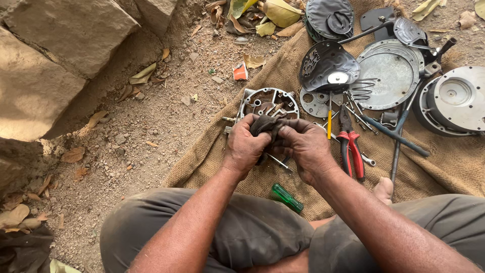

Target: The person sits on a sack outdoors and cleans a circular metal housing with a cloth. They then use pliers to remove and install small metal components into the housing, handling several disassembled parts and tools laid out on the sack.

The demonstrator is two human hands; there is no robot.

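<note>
Just above the middle of the frame, the left hand and the right hand meet around a dark, grimy wad of cloth, fingers of both curled shut on it, thumbs pressed in. Whether some small part sits inside the cloth I cannot tell.

It looks like a wiping step, done over the round grey metal housing with open cavities lying on the brown burlap sacking directly behind the hands. Red-handled pliers lie at centre right, a green-handled screwdriver just below the hands. Any further rubbing wants a firm twisting grip.
</note>
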